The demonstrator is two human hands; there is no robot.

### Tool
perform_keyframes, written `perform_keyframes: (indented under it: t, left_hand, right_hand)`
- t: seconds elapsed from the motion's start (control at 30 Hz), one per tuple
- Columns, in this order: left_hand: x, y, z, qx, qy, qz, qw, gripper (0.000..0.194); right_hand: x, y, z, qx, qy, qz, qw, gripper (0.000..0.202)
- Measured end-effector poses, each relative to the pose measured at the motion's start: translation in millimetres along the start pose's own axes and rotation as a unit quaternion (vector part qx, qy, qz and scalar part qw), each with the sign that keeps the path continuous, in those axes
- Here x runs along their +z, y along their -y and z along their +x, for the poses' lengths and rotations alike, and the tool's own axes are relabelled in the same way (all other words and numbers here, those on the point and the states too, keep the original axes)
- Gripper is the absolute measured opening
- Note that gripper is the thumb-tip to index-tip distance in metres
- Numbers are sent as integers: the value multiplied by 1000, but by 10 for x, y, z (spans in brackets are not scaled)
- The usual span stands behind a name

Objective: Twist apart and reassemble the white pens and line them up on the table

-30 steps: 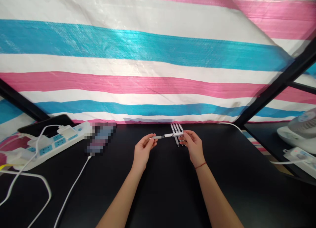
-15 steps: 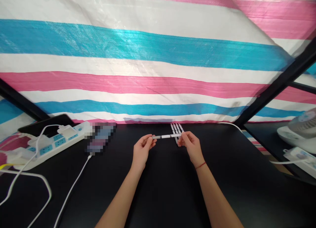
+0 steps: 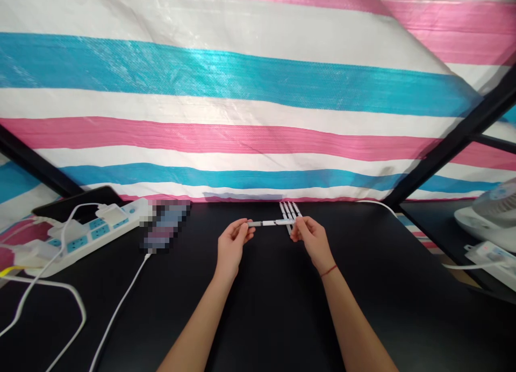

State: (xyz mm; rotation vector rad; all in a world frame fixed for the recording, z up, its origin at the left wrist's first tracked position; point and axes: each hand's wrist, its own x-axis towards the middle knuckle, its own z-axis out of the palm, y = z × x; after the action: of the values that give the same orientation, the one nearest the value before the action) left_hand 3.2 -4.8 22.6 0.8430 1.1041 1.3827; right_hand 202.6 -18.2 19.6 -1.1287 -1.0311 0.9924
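Observation:
A slim white pen [image 3: 268, 223] with a greyish left end and dark bands is held level above the black table. My left hand [image 3: 233, 245] pinches its grey end between thumb and fingers. At the other end, my right hand [image 3: 312, 240] grips the white part with its fingertips. Just behind the right hand, several similar white pens [image 3: 287, 207] lie side by side on the table, their near ends partly hidden by the held pen and the hand. A thin red cord circles the right wrist.
To the left lie a white power strip [image 3: 91, 236] with plugs and cables, a blurred-out phone-like device [image 3: 166, 227] on a white cable, and a dark flat object [image 3: 76, 204]. On the right, a lower shelf bears a fan [image 3: 494, 205] and another power strip [image 3: 492, 262]. A striped tarp [image 3: 242, 108] hangs behind.
Both hands keep nearly the same place and grip on the pen. The pen appears slightly turned, its dark marks showing a little differently.

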Motion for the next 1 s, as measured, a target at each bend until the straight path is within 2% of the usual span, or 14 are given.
perform_keyframes:
  t: [0.17, 0.33, 0.5, 0.6, 0.67, 0.8, 1.0]
  left_hand:
    - [-10, 4, 9, 0, -3, -6, 1000, 39]
    - [-25, 7, 17, 4, -2, -2, 1000, 40]
    - [-27, 6, 17, 4, -5, 2, 1000, 41]
    - [-25, 5, 16, 5, -4, 3, 1000, 39]
    - [-25, 5, 16, 6, -3, 2, 1000, 39]
    - [-26, 4, 16, 7, -3, 2, 1000, 40]
    - [-1, 2, -11, 17, 27, 14, 999, 35]
  right_hand:
    - [-2, 5, 1, 8, 15, 30, 999, 29]
    - [-14, -10, 2, -7, 12, -20, 1000, 26]
    - [-7, -10, 5, -5, 22, -2, 1000, 28]
    - [-3, -2, 1, -15, 29, -33, 999, 22]
    - [0, 6, -2, -16, 26, -47, 998, 26]
    - [3, 11, -4, -7, 15, -17, 1000, 26]
    - [-8, -7, 3, -21, 17, -54, 998, 29]
